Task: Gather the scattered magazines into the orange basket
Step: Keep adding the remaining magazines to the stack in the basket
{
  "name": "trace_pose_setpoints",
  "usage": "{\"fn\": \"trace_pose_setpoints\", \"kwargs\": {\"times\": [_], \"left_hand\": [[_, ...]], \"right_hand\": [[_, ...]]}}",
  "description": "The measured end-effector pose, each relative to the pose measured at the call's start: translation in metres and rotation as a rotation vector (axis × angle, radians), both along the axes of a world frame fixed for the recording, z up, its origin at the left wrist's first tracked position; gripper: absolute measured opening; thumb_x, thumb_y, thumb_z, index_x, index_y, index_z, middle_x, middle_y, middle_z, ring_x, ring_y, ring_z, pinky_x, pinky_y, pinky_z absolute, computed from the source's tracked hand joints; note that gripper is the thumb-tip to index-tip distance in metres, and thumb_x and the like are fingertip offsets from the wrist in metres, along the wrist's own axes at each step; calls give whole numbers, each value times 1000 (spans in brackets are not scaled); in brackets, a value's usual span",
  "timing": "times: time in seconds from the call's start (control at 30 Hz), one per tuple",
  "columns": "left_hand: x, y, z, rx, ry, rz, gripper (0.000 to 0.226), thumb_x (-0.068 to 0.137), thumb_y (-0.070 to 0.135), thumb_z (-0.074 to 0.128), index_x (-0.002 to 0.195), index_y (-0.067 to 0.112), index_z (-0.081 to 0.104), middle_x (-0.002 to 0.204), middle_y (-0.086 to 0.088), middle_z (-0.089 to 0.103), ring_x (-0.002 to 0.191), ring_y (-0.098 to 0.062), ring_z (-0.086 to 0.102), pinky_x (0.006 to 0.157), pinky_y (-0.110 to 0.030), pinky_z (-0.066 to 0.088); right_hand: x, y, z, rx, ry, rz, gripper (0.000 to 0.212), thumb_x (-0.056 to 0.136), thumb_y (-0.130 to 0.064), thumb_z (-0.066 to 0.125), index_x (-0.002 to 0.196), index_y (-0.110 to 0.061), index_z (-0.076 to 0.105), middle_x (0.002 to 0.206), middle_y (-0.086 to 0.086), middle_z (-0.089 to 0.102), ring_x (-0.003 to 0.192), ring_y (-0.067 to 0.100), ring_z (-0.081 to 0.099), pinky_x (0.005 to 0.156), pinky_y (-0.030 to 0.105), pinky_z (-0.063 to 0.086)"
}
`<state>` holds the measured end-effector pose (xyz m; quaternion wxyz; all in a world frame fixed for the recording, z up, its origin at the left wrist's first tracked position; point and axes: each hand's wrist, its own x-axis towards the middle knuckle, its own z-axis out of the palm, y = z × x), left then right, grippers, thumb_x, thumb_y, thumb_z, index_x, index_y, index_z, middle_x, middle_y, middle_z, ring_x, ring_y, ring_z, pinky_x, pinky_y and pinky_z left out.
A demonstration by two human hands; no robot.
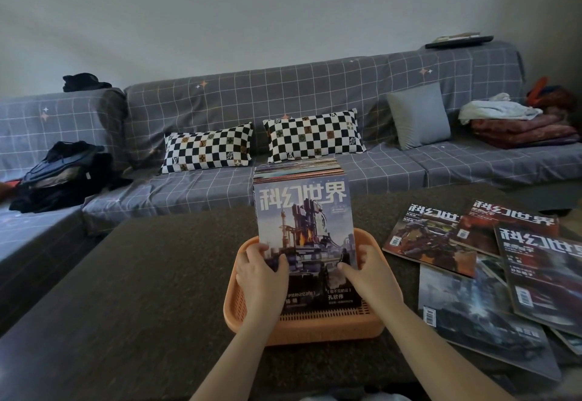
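- Orange basket is set on the dark table, near the table's front edge, roughly mid-width.
- A thick stack of magazines is stood upright inside the basket, front cover turned toward the camera, top edges tilted slightly away toward the sofa.
- Left hand is placed on the stack's left side: fingers curled round the left edge, thumb laid across the front cover.
- Right hand is placed on the stack's right side in mirror fashion: fingers wrapped round the right edge, thumb pressed on the cover.
- The stack is thus gripped from both sides; its lower end is hidden by the basket wall and the hands, so contact with the basket floor cannot be told.
- Loose magazines are spread flat and overlapped at the table's right edge, well apart from the basket: several covers face up, one nearest the front right corner.
- Grey checked sofa is seen beyond the table's far edge.
- Two checkerboard cushions and one grey cushion are leaned on the sofa back.
- Dark clothes are piled on the sofa's left part; folded red blankets with pale cloth on top are at its right end.
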<state>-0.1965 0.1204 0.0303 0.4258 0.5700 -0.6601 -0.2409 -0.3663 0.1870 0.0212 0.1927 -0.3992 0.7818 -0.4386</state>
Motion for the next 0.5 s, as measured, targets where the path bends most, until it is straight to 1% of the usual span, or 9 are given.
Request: {"fn": "trace_pose_setpoints", "kwargs": {"times": [0.1, 0.13, 0.17, 0.2, 0.23, 0.3, 0.37, 0.43, 0.5], "left_hand": [[-5, 9, 3, -96, -29, -63, 22, 87, 28, 67, 102, 26, 51, 110, 8, 45, 98, -9, 40, 97, -42, 43], [-7, 12, 4, -125, -36, -80, 21, 86, 27, 67, 101, 26, 51, 107, 10, 42, 97, -8, 40, 97, -42, 43], [-9, 14, 5, -142, -30, -87, 22, 86, 26, 67, 101, 27, 50, 107, 11, 39, 98, -8, 39, 97, -41, 42], [-9, 14, 7, -146, -7, -80, 25, 87, 25, 66, 103, 27, 48, 109, 11, 37, 101, -9, 38, 98, -41, 42], [-9, 12, 10, -142, 28, -61, 27, 87, 24, 66, 106, 27, 47, 111, 10, 37, 104, -10, 39, 98, -42, 42], [-8, 7, 15, -143, 82, -13, 30, 88, 23, 65, 113, 22, 49, 119, 4, 41, 109, -13, 40, 99, -44, 42], [-6, 4, 18, -157, 79, -1, 30, 88, 23, 64, 116, 19, 51, 123, 1, 44, 108, -11, 38, 100, -44, 41], [-8, 6, 18, -169, 48, -44, 24, 88, 24, 64, 109, 26, 51, 117, 6, 44, 106, -11, 39, 100, -43, 39], [-13, 13, 15, -175, 8, -111, 21, 89, 26, 62, 103, 32, 48, 112, 9, 44, 104, -9, 39, 99, -39, 36]], "right_hand": [[4, 4, 1, -118, 35, -5, 46, 82, -26, 69, 123, -19, 50, 109, -9, 64, 73, -11, 51, 49, 6, 35], [6, 5, 1, -146, 49, -17, 44, 82, -26, 69, 122, -21, 51, 104, -13, 63, 66, -16, 48, 47, 5, 38], [7, 7, 1, -169, 64, -30, 44, 82, -25, 69, 121, -21, 51, 102, -14, 62, 63, -18, 46, 49, 1, 39], [8, 8, 2, -186, 80, -40, 46, 82, -25, 69, 123, -22, 50, 105, -13, 62, 66, -17, 48, 52, -2, 38], [8, 9, 3, -198, 97, -43, 49, 81, -25, 69, 126, -23, 49, 111, -11, 62, 74, -14, 51, 59, -2, 39], [5, 9, 5, -224, 113, -41, 54, 81, -24, 70, 129, -25, 46, 121, -8, 59, 99, -2, 55, 80, 11, 41], [2, 10, 7, -247, 100, -42, 53, 81, -23, 70, 129, -23, 46, 126, -5, 57, 114, 9, 54, 91, 22, 43], [1, 11, 9, -262, 99, -43, 53, 81, -24, 70, 129, -22, 47, 127, -4, 57, 116, 11, 53, 95, 26, 43], [2, 14, 10, -286, 108, -41, 51, 81, -25, 70, 128, -21, 48, 125, -7, 56, 113, 8, 52, 94, 25, 43]]}}
